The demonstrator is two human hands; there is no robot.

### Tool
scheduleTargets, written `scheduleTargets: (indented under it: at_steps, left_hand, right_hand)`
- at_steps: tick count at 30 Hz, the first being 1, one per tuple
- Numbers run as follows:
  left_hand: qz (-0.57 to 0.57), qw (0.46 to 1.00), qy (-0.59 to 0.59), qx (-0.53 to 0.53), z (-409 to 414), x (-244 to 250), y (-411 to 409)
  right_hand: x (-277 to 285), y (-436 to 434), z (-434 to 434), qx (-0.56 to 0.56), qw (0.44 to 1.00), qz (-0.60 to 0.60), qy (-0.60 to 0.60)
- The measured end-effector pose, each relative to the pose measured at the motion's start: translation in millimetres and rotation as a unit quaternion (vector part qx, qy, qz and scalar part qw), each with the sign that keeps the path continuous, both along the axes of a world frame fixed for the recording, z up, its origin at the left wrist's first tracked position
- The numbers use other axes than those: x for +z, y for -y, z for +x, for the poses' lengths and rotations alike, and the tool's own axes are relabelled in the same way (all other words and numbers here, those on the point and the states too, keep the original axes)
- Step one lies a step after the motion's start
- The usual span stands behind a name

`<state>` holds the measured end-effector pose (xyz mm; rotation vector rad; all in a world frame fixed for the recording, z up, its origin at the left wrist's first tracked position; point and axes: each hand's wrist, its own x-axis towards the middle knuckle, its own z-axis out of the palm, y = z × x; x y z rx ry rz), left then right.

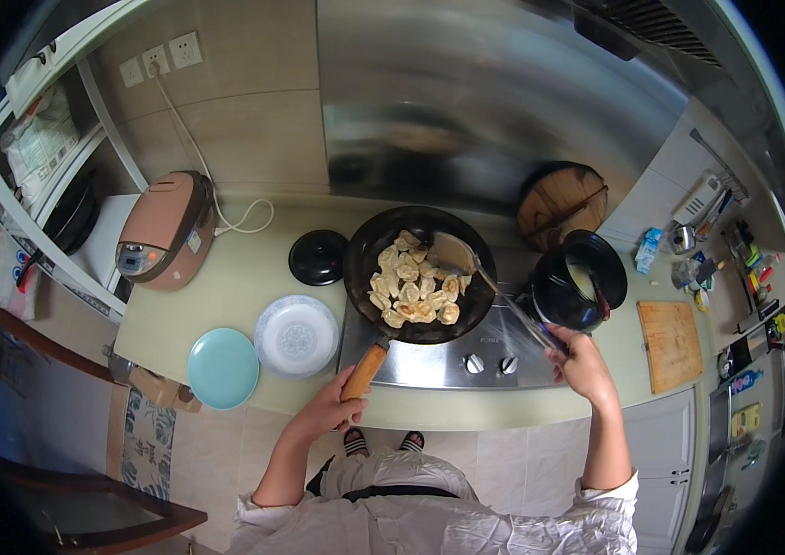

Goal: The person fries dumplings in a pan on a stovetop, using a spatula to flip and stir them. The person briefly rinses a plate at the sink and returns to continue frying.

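Note:
A dark wok (378, 236) sits on the steel gas stove (427, 364), and my left hand (332, 408) grips its wooden handle (365, 371). Several browned dumplings (408, 270) lie spread over the wok's bottom. My right hand (583, 364) is closed around the handle of a metal wok spatula (453, 254). The spatula's broad blade rests inside the wok on the right, beside the dumplings and covering part of that side. Its shaft crosses the wok's right rim.
A black pot (544, 277) with pale liquid stands right of the wok, before a wooden lid (562, 205). To the left are a black lid (317, 257), a patterned white plate (297, 336), a turquoise plate (223, 369) and a rice cooker (165, 232). Far right lies a cutting board (670, 345).

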<state>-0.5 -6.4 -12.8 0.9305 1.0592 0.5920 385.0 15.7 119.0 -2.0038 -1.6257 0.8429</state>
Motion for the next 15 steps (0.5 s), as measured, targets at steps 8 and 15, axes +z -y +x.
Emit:
scheduleTargets:
  at_steps: [8, 15]
  left_hand:
    - [0.01, 1.0, 0.005, 0.004, -1.1, -3.1, 1.5]
    - [0.014, 1.0, 0.008, 0.005, -1.6, -3.5, 1.6]
  right_hand:
    - [25.5, -45.2, -16.4, 0.096, 0.931, 0.158, 0.314]
    - [7.5, -105.0, -4.3, 0.12, 0.912, 0.13, 0.37]
